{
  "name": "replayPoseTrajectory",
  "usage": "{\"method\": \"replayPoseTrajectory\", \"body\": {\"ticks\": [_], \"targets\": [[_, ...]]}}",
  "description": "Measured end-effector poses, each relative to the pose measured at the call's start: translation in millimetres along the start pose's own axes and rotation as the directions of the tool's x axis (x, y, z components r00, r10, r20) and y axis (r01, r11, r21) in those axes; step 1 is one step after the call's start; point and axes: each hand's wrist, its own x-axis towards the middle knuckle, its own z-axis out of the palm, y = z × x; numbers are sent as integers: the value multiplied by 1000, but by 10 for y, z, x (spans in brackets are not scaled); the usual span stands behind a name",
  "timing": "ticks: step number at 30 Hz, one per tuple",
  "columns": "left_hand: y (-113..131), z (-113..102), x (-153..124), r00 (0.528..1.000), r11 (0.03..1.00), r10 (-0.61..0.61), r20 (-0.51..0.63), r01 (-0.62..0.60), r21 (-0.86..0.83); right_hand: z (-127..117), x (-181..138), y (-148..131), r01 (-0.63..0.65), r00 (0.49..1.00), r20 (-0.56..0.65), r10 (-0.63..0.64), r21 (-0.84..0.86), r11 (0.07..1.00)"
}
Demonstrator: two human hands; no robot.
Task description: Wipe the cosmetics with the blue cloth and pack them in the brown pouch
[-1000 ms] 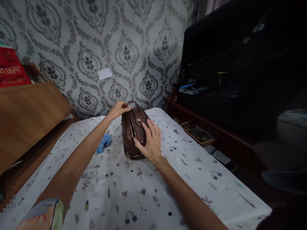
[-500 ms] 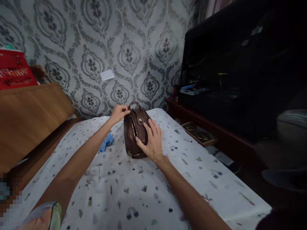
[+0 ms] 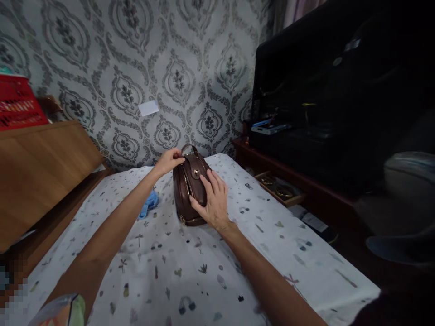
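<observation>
A dark brown leather bag (image 3: 181,192) stands on the bed, with a top handle, a flap with a round gold clasp (image 3: 196,173) and a gold-toothed zipper (image 3: 186,181) along its left part. At the zipper's far end, by the handle, my left hand (image 3: 170,161) is closed in a pinch; the zipper pull itself is hidden by the fingers. My right hand (image 3: 215,201) lies spread over the bag's near right side, its thumb touching beside the zipper and its fingers by the flap. Left of the bag lies a crumpled blue cloth-like item (image 3: 149,203).
The bed has a white printed sheet (image 3: 163,280). A wooden headboard-like panel (image 3: 44,167) and a red basket (image 3: 20,102) are at left. On the right stand a large black screen (image 3: 306,104) and an open drawer (image 3: 295,199). Patterned wallpaper covers the wall behind.
The whole view has shifted slightly, so things sit a little further left. Both hands keep their places on the bag; the zipper's gap looks slightly narrower.
</observation>
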Motion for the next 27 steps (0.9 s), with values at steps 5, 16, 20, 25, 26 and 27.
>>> {"method": "replayPoseTrajectory", "body": {"ticks": [5,16,20,25,26,27], "targets": [[115,180,306,999,1000,-28,28,28,6,-8,0,6,7,1000,0,-7,-9,1000],[166,396,476,989,993,-87,-117,95,69,-29,14,-1,6,1000,7,-6,27,1000],[251,423,351,991,997,-58,-124,65,49,-39,25,-7,5,1000,7,-5,22,1000],[381,375,227,999,999,-10,-48,13,48,-24,18,1,-2,1000,6,2,13,1000],[399,340,219,1000,999,-7,-28,8,48,-22,15,2,-6,1000,6,6,14,1000],[411,294,217,1000,999,-4,-8,5,48,-20,12,4,-8,1000,5,8,16,1000]]}}
